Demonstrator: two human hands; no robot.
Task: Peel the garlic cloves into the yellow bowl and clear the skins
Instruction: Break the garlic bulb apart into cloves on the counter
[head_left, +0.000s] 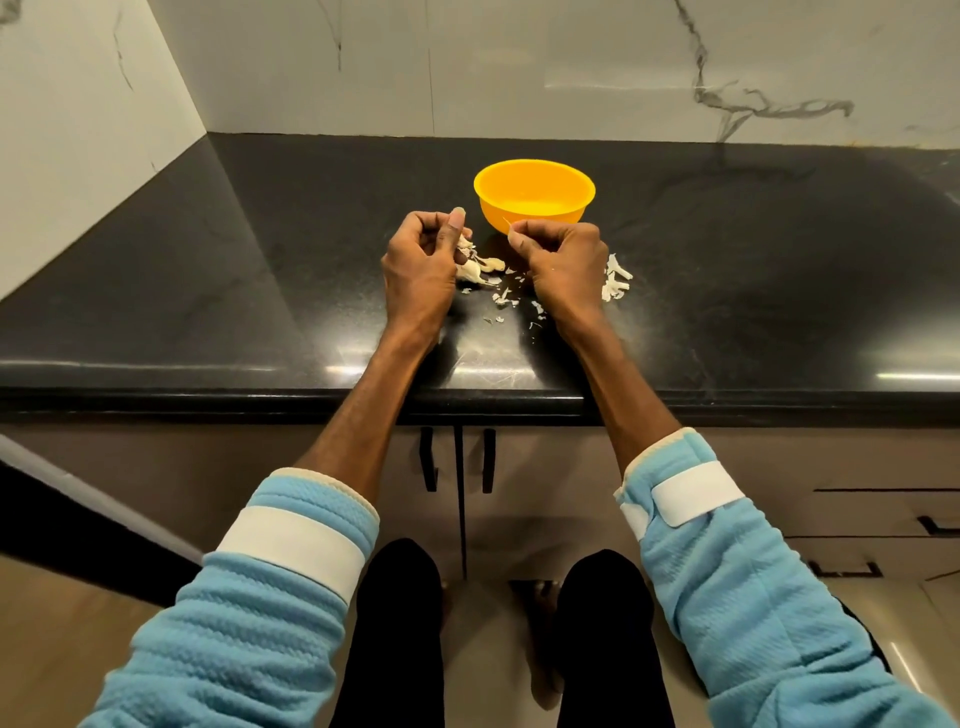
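Observation:
The yellow bowl (535, 189) stands on the black counter just beyond my hands. My left hand (423, 265) is curled with the thumb raised and grips a piece of garlic (464, 245) at its fingertips. More garlic pieces (480, 267) lie on the counter beside that hand. My right hand (561, 260) is curled in front of the bowl, thumb and forefinger pinching what looks like a thin sliver of skin (506, 223). Loose skins (615, 278) are piled to the right of that hand, and smaller flakes (506, 297) are scattered between my wrists. The bowl's inside looks bare from here.
The black counter (753, 270) runs left and right, with marble walls behind and to the left. Its front edge (260, 400) is near my forearms. Cabinet doors with black handles (457, 457) are below.

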